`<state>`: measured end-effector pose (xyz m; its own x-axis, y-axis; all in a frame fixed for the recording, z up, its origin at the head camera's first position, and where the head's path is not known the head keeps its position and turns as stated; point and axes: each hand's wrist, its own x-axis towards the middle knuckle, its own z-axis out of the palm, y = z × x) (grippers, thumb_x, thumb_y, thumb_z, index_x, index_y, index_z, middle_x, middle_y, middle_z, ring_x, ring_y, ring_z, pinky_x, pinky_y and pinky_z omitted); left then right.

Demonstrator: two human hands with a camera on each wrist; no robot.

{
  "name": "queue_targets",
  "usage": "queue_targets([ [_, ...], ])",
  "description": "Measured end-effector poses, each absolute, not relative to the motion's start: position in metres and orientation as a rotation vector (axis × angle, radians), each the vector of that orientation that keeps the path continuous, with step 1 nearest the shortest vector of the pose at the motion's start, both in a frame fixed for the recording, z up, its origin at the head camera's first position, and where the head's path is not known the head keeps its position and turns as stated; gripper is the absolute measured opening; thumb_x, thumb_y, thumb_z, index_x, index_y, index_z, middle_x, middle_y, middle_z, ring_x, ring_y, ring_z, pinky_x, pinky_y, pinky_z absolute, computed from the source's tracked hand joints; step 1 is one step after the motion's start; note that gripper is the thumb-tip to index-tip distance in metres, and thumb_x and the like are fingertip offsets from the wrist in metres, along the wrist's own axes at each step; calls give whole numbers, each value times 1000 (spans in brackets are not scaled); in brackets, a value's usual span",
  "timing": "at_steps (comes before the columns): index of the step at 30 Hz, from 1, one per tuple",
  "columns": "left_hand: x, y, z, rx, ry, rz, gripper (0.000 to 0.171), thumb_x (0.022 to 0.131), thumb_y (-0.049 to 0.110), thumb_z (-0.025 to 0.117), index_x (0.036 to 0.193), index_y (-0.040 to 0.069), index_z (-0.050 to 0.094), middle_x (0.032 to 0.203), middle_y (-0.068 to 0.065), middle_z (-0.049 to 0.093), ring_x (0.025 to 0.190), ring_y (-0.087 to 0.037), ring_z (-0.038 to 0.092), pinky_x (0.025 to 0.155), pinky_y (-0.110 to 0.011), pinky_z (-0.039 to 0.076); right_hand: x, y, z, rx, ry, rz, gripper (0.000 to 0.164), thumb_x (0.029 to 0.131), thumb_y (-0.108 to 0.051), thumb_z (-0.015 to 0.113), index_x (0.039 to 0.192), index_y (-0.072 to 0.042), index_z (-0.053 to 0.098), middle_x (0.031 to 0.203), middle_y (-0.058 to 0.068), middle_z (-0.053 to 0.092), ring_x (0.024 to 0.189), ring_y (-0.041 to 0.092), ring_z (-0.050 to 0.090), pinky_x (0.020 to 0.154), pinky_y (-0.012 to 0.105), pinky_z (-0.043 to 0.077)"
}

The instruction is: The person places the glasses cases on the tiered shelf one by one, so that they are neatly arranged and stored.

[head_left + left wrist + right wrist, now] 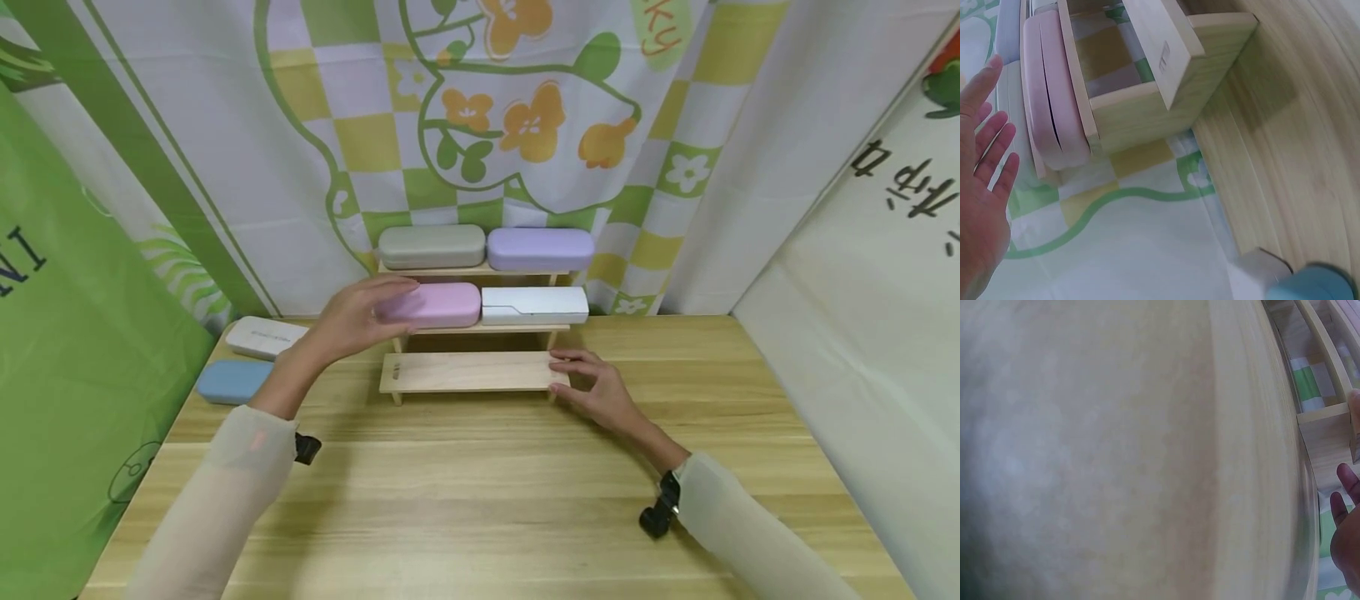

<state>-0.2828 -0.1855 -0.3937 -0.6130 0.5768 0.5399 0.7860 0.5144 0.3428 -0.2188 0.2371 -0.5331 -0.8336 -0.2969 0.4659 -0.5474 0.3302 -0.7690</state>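
Note:
A three-step wooden shelf rack (472,372) stands against the curtain. At the left end of its middle step is a closed pink glasses case (450,305). My left hand (356,317) is beside that case's left end. In the left wrist view the left hand (985,169) has extended fingers, apart from the pink case (1054,87). My right hand (600,392) holds the right end of the lowest step, thumb at the front edge and fingers behind. Only part of the right hand (1347,544) shows in the right wrist view.
A white case (534,307) shares the middle step. Grey-green (432,247) and lilac (540,250) cases sit on the top step. On the table's left lie a white case (264,337) and a blue case (232,382). Curtains (480,150) stand behind and at both sides.

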Motion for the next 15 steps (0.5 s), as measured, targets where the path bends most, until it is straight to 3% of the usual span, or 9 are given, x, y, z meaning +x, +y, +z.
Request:
queue_targets([
  [7,-274,-201,-397,-1138,-2375,-762,69,69,16,100,129,-2,73,133,-24,70,124,-43,66,106,-56,52,-218,238,-532,758,-2366,1502,35,85,6,85,119,3,77,135,20,68,130,42,59,116,17,35],
  [15,-264,-222,-397,-1120,-2368,-782,68,71,14,99,131,0,72,134,-17,71,124,-37,66,103,-53,52,-216,236,-530,736,-2372,1488,37,81,6,87,118,3,78,135,21,69,130,43,59,116,20,35],
])
